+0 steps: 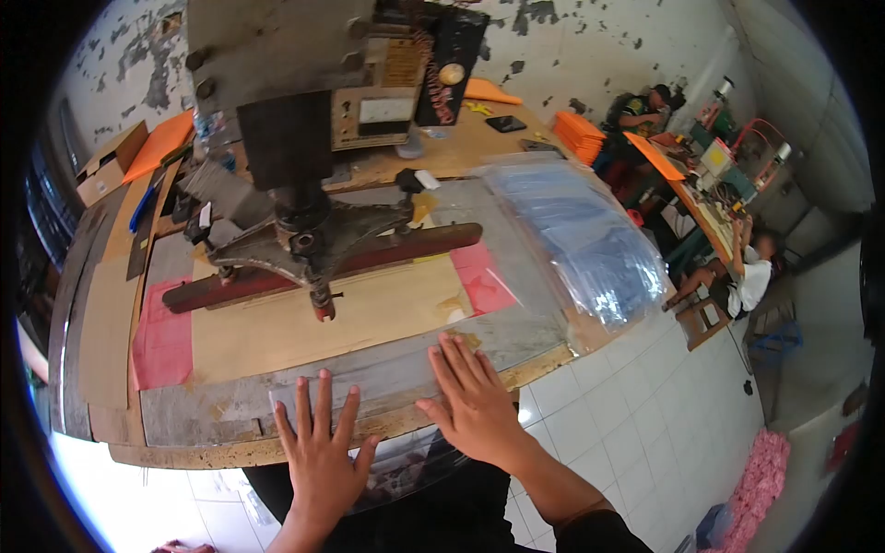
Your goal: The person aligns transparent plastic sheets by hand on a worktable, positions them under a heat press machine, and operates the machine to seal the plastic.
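Observation:
My left hand (321, 452) lies flat with fingers spread on a clear plastic sheet (392, 380) at the table's front edge. To its right, my right hand (472, 405) also presses flat on the sheet, fingers stretched out. Part of the sheet hangs over the edge toward my lap. Beyond my hands, a tan board (304, 341) with pink pieces (166, 346) at its ends lies under the machine. Above that board is a long reddish metal bar (369, 267) carried by the press machine's bracket (313, 241).
A stack of clear plastic sheets (581, 244) covers the table's right side. Orange sheets (578, 138), a phone (505, 123) and a cardboard box (112, 164) are at the back. Two people (751, 276) sit by another bench at right. Pink material (756, 488) stands on the floor.

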The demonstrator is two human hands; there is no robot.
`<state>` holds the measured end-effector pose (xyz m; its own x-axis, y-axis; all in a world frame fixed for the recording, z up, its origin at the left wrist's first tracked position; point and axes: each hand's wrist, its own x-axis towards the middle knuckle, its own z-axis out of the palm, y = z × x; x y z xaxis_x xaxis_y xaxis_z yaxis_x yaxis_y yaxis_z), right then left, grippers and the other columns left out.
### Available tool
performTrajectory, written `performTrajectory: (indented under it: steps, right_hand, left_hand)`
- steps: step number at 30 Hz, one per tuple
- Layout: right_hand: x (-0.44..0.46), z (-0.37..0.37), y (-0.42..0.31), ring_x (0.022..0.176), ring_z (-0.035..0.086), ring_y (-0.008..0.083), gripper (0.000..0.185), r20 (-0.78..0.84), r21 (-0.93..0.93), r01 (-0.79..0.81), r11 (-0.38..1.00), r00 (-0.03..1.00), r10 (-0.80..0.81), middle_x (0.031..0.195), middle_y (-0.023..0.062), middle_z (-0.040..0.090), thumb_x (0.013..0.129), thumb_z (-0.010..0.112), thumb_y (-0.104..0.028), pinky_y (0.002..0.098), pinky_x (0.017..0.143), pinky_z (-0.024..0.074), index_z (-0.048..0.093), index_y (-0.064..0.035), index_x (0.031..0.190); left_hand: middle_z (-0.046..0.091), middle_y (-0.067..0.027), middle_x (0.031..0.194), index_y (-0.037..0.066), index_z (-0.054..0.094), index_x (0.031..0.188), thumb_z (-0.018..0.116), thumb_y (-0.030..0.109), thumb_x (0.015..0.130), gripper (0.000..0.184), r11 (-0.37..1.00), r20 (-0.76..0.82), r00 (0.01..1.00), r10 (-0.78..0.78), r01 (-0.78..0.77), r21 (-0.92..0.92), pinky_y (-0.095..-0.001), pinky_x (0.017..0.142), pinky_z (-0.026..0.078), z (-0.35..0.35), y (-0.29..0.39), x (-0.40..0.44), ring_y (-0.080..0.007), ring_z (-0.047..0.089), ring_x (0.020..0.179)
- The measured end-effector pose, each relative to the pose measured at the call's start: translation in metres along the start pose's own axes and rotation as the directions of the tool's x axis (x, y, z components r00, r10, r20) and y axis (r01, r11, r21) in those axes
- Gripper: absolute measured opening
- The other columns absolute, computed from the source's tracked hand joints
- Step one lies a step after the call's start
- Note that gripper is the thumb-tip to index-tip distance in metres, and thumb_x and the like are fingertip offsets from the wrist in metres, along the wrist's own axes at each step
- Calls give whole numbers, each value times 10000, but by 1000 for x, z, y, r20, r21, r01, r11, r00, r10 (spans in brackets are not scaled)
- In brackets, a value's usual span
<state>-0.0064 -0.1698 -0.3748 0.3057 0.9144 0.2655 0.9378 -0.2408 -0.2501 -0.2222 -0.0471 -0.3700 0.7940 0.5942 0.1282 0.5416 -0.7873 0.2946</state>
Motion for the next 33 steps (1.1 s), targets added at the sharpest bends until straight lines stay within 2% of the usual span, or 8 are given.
performTrajectory:
  steps: [3,6,8,12,17,24,29,33]
  right_hand:
    - [2,7,-20,1538,334,450,723,-79,-19,-13,1000,997,11,1646,271,362,1063,561,-443,592,1224,299,395,45,1569]
    - [7,16,-50,1560,298,427,719,-81,-18,95,995,992,-96,1682,236,317,1069,540,-443,592,1239,267,371,23,1590]
    - [-1,38,-62,1575,278,393,720,-8,150,198,969,980,-199,1710,194,281,1075,517,-450,598,1248,242,345,-1,1611]
    - [-2,29,-53,1572,298,361,722,0,176,179,968,983,-182,1708,173,299,1076,503,-467,592,1248,247,347,-12,1615]
    - [-8,6,-8,1551,348,347,744,2,-85,58,995,998,-58,1689,175,340,1064,528,-486,549,1247,275,360,-5,1607]
    - [-11,3,13,1540,368,354,751,-56,-89,29,996,998,-34,1663,202,380,1064,536,-500,532,1246,283,403,33,1575]
    - [-12,4,13,1539,369,364,755,-79,-64,24,998,996,-29,1660,212,380,1063,538,-497,535,1246,281,399,43,1572]
    - [-12,6,11,1549,346,376,744,-84,-42,16,999,996,-19,1667,216,365,1070,529,-489,551,1247,270,397,45,1572]
  left_hand:
    - [263,-197,1718,120,513,1541,661,372,948,661,999,-31,999,10,-9,36,-697,1247,73,3,2,-1,-460,170,1595]
    - [284,-204,1706,145,507,1549,625,400,980,634,998,-44,999,18,-15,62,-714,1237,87,3,1,-1,-472,186,1588]
    - [282,-199,1709,132,501,1552,588,331,971,620,996,2,1000,-8,7,91,-711,1240,82,1,0,-3,-470,181,1591]
    - [292,-194,1708,113,502,1550,571,289,951,628,999,-18,1000,-6,7,41,-692,1252,91,-3,0,-4,-451,196,1593]
    - [307,-196,1703,82,509,1540,590,333,972,626,999,-27,999,-35,34,-20,-633,1272,139,-2,-8,-6,-417,235,1589]
    - [310,-214,1699,43,482,1550,591,328,979,647,999,-86,996,-22,24,25,-618,1273,158,2,-7,-8,-448,225,1585]
    - [290,-243,1697,-6,454,1548,624,409,976,727,997,-102,992,-80,80,4,-601,1274,169,3,-7,-10,-463,212,1584]
    - [274,-256,1699,12,448,1558,632,407,971,732,998,-106,992,-61,64,22,-608,1270,175,5,-10,-10,-478,211,1579]
